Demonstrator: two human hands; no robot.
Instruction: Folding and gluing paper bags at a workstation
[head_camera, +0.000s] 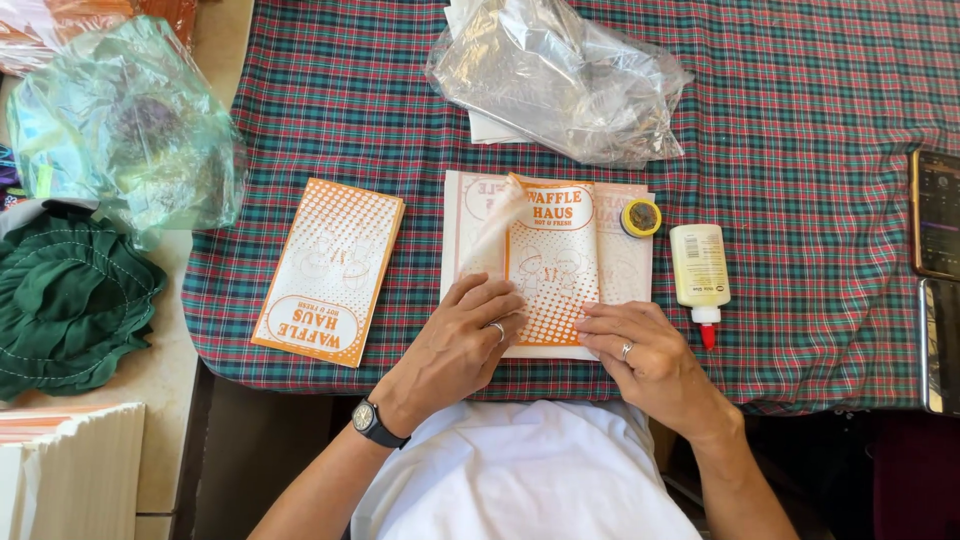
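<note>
Both hands lay at the near edge of the tablecloth, the left hand and the right hand pressing on the unfolded paper bag between them. Left of it lay a finished paper bag. A tape roll sat on its far right corner, a glue bottle just right. Beyond lay a plastic bag; two phones at far right.

Two paper bags, one glue bottle
</note>
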